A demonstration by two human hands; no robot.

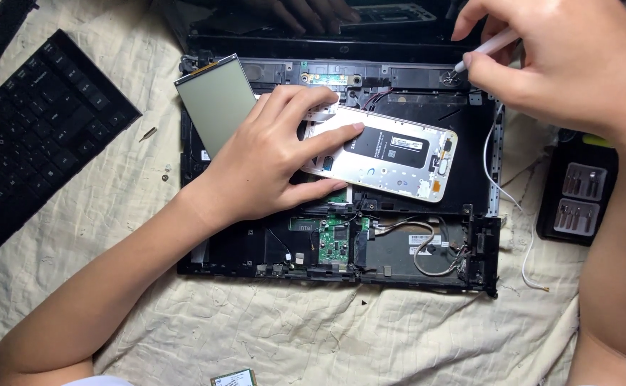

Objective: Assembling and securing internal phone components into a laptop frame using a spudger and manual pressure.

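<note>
My left hand (270, 154) lies flat on the opened phone (391, 154), pinning it atop the laptop chassis (398, 250). Right hand (563, 57) pinches a screwdriver (488, 46) at the chassis's top-right corner — tip on a screw, I think.

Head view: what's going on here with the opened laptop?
A person works over an opened laptop base lying on a cream cloth. The left hand rests flat on a back-less phone laid on the base. The right hand holds a white-handled screwdriver with its tip at the base's upper right corner. A detached keyboard lies at left, a bit case at right.
</note>
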